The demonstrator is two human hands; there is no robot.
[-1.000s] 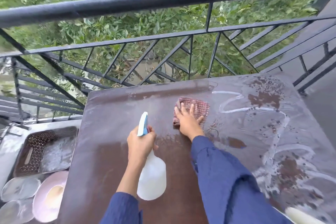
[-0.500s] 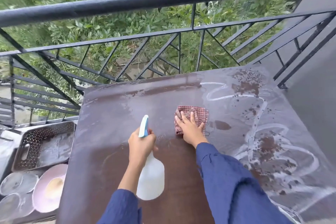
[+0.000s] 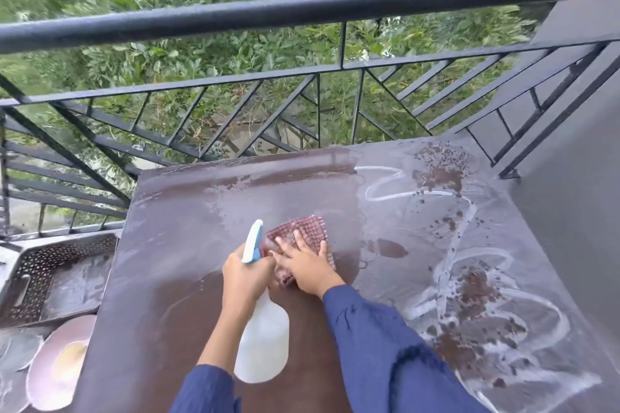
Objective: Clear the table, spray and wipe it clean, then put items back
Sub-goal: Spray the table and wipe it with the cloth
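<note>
Snugly in left hand (image 3: 246,273) grip, bottle (image 3: 263,345); cloth (image 3: 303,228) alongside.

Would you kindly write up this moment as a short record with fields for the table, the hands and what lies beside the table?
table: brown top, white streaks and dark spots across its right part
left hand: grips the spray bottle by its neck
right hand: fingers spread flat, pressing the checked cloth on the table
beside table: perforated tray and pink plate, low on the left
stage: wiping under way, items not yet put back
</note>
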